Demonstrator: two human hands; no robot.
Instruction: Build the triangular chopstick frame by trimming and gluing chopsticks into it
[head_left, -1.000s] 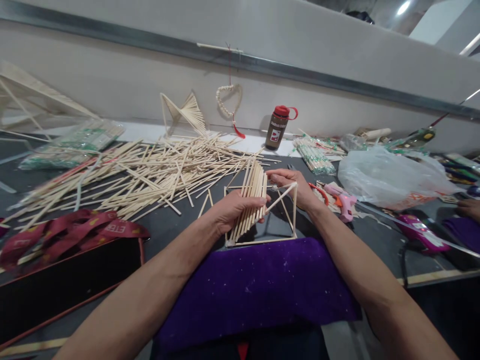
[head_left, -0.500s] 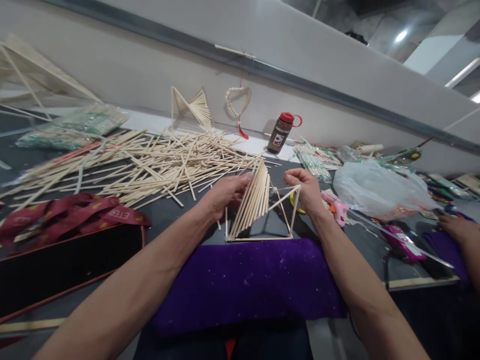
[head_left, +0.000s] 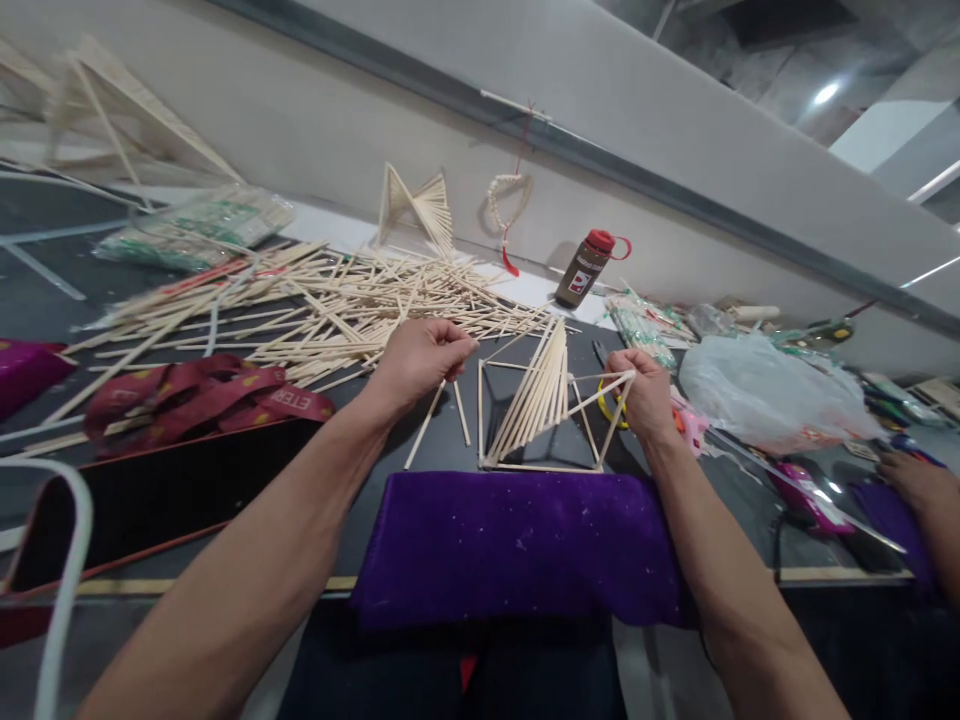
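- Head view: the worktop (head_left: pixel 439 447) is bearing a stick frame (head_left: pixel 544 468), its base running crosswise.
- Its slanting sticks (head_left: pixel 541 390) are pointing away and rightward.
- The left hand (head_left: pixel 421 360) is hanging left, clear of it, pinched closed, nothing visible inside.
- The right hand (head_left: pixel 640 385) is sitting nearer, curled by the right corner; any grip is unclear.

The left arm (head_left: pixel 255 540) is slanting in from one side and the right arm (head_left: pixel 727 545) from the other. The left hand (head_left: pixel 420 362) is pointing inward, its fingers curling and its thumb sitting right by them. The right hand (head_left: pixel 645 392) is curling up too, its fingertips mostly hiding.
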